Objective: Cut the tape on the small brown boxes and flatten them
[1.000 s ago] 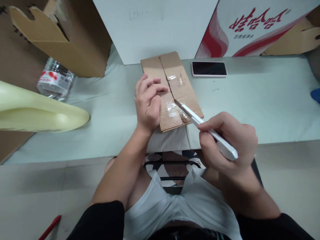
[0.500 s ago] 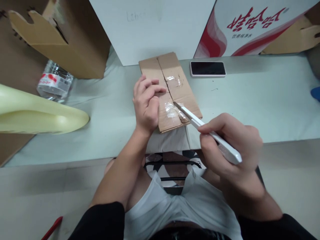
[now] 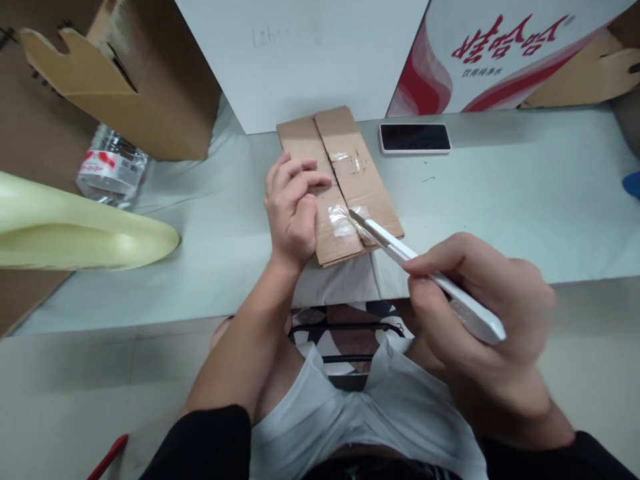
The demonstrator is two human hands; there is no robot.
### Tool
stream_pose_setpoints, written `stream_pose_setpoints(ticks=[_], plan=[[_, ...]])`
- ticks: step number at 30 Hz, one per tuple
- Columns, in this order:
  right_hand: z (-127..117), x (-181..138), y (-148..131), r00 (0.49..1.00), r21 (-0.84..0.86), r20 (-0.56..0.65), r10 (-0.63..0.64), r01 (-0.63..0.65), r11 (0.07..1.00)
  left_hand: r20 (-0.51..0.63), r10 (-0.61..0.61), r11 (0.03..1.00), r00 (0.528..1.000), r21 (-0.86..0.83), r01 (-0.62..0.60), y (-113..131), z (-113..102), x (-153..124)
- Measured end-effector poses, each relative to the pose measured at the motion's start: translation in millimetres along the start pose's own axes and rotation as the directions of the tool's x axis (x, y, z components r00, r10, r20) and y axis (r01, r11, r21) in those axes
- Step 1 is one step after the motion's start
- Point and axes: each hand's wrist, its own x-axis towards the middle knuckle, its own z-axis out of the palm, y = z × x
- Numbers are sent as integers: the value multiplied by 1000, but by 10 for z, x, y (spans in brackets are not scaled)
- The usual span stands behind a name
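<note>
A flat brown cardboard box (image 3: 334, 143) lies at an angle on the cloth-covered table, a seam running down its top. Strips of clear tape (image 3: 342, 221) cross the seam near the front end. My left hand (image 3: 295, 203) holds the box at its left side, fingers resting over the top and short of the seam. In my right hand (image 3: 480, 313) is a white utility knife (image 3: 400, 252), gripped like a pen. Its blade is out, with the tip at the seam by the front tape; whether it has gone in I cannot tell.
A phone (image 3: 415, 138) lies right of the box. Behind stand a white carton (image 3: 310, 60) and a red-and-white carton (image 3: 480, 60). To the left are an open cardboard carton (image 3: 165, 87), a water bottle (image 3: 113, 167) and a pale yellow object (image 3: 100, 227).
My right hand has moved right and slightly toward me, drawing the knife tip a little down along the seam. The left hand and the box have stayed nearly in place.
</note>
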Motion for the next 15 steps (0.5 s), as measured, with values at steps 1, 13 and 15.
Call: stream_pose_setpoints(ticks=[1, 13, 15], plan=[[0, 3, 5, 1000, 4, 0, -2, 2, 1000, 9, -17, 1000, 1000, 18, 16, 9, -4, 0], [-72, -37, 0, 999, -37, 41, -32, 34, 999, -2, -48, 999, 999, 6, 48, 4, -10, -17], [-71, -45, 0, 998, -61, 36, -46, 48, 997, -4, -41, 999, 999, 9, 41, 10, -13, -18]])
